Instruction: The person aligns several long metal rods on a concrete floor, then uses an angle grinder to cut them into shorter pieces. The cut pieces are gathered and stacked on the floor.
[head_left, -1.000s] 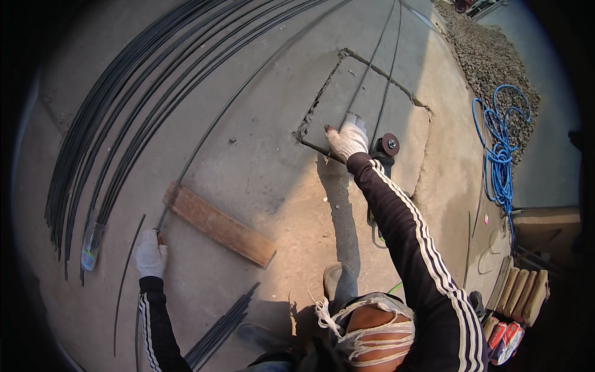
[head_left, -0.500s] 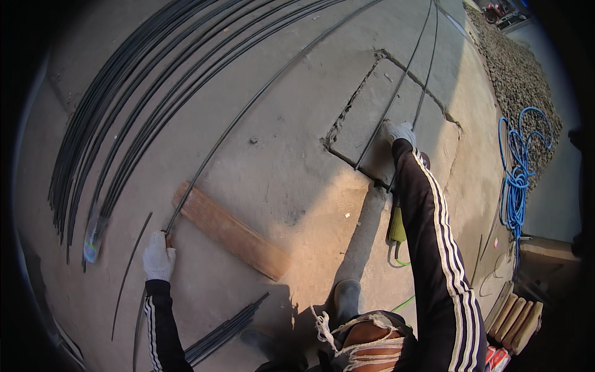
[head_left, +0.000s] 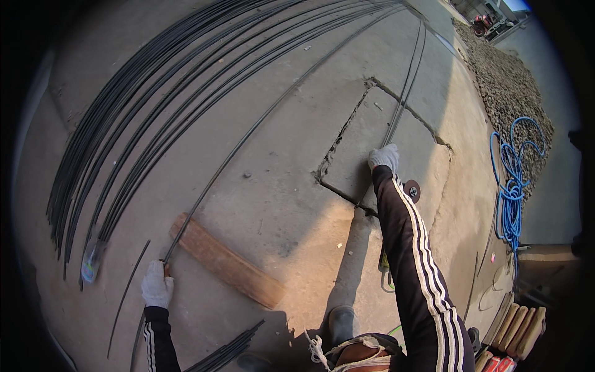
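My left hand (head_left: 157, 285), in a white work glove, is closed on the near end of a long dark steel rod (head_left: 242, 140). The rod crosses a wooden plank (head_left: 226, 260) and runs to the far side of the floor. My right hand (head_left: 383, 158), gloved too, is closed round two thin steel rods (head_left: 401, 102), which lie close together where they enter the glove. Beside my right forearm shows the disc of an angle grinder (head_left: 411, 191); its green body (head_left: 384, 261) is mostly hidden by my sleeve.
Many long rods (head_left: 118, 118) lie in a bundle at left. Short cut rods (head_left: 232, 347) lie near my feet. A cracked concrete slab (head_left: 353, 167) is under my right hand. A blue hose (head_left: 511, 198) and a gravel heap (head_left: 505, 80) are at right, with wooden blocks (head_left: 517, 328) nearer.
The two rods at my right hand were apart and now lie together in its grip. My left hand stays on its rod. The whole view has shifted slightly.
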Motion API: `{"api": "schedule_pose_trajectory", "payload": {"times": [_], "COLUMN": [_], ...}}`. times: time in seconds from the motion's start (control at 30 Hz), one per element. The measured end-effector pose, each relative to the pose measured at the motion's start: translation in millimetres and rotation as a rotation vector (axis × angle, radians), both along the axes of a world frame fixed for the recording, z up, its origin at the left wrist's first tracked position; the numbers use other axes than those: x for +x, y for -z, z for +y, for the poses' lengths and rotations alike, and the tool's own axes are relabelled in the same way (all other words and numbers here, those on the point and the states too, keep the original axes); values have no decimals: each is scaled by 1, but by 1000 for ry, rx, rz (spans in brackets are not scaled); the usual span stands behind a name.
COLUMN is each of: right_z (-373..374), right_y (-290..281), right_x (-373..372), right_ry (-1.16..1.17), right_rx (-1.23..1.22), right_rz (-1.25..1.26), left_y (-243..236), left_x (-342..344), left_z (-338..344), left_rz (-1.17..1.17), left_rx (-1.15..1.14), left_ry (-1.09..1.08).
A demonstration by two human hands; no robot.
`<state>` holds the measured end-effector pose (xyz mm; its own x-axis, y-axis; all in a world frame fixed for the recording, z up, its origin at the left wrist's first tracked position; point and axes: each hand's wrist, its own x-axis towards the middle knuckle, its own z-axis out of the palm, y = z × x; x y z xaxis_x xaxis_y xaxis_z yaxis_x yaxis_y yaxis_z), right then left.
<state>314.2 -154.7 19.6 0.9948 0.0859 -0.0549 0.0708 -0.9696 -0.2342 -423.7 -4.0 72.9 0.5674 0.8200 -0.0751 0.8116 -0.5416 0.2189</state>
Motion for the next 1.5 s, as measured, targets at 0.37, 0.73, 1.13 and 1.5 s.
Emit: {"api": "schedule_pose_trajectory", "payload": {"times": [0.37, 0.73, 1.13, 1.5], "right_z": [-4, -28, -98, -43], "right_y": [-12, -51, -78, -107], "right_x": [-10, -39, -345, -605], "right_ry": [192, -238, -122, 62], "right_rx": [964, 1430, 1145, 1070], "right_rz": [468, 1214, 1432, 1610], "left_y": [-18, -59, -41, -97], "left_x": [3, -109, -339, -150], "left_z": [4, 14, -1, -2], "left_rz": [21, 177, 730, -261], "left_rx": [55, 83, 199, -266], "left_ry": [14, -109, -459, -174]}}
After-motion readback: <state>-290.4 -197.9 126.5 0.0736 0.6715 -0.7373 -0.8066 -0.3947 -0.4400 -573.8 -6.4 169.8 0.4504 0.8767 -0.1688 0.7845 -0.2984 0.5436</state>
